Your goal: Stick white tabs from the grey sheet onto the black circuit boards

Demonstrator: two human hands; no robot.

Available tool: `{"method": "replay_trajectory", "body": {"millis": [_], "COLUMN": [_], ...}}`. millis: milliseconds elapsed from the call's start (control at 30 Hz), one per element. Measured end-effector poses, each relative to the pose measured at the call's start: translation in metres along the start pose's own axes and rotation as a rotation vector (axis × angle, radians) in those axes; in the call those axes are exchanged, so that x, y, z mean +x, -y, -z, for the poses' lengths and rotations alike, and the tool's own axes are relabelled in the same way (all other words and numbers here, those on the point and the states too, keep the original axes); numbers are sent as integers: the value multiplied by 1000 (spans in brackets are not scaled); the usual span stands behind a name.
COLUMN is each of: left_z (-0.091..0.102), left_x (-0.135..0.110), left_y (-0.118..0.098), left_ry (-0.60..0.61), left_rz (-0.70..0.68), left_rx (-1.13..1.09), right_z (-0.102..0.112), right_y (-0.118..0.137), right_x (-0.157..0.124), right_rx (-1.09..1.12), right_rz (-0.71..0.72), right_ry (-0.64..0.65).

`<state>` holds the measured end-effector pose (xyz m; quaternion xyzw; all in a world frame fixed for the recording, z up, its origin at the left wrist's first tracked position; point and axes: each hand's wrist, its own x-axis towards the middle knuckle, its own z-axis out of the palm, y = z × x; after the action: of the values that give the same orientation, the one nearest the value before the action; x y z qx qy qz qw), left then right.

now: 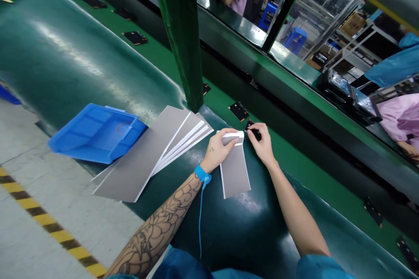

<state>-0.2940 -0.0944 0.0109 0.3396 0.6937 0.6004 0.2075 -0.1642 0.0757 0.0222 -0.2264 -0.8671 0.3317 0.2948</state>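
My left hand [218, 150] pinches the curled top end of a grey sheet strip [235, 172] that lies on the dark green table mat [229, 231]. A blue wrist strap [202, 174] with a cord sits on that wrist. My right hand [262, 141] is closed on a small black part [253, 130] right beside the strip's top edge. Several more grey sheets [153, 152] lie fanned out to the left of my left hand.
An empty blue plastic tray [98, 133] rests tilted at the table's left edge. Small black parts [238, 111] ride on the green conveyor belt [294, 157] behind. A green post [181, 30] stands at the table's back. Other people in pink sit across the line.
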Motion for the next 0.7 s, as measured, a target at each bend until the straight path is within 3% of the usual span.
{"method": "replay_trajectory", "body": {"millis": [100,233,700], "left_z": [-1,-1,-3], "left_x": [0,0,0], "left_y": [0,1,6], "left_ry": [-5,-9,-42], "left_rz": [-5,-9,-3], "left_rx": [-27,-52,-48], "right_z": [-7,-16,-19], "right_y": [17,21,20], "right_x": [-15,-24,-14], "right_rx": [-34,-53,-15], "right_rz": [47,57,14], "right_ry": [23,2,29]}}
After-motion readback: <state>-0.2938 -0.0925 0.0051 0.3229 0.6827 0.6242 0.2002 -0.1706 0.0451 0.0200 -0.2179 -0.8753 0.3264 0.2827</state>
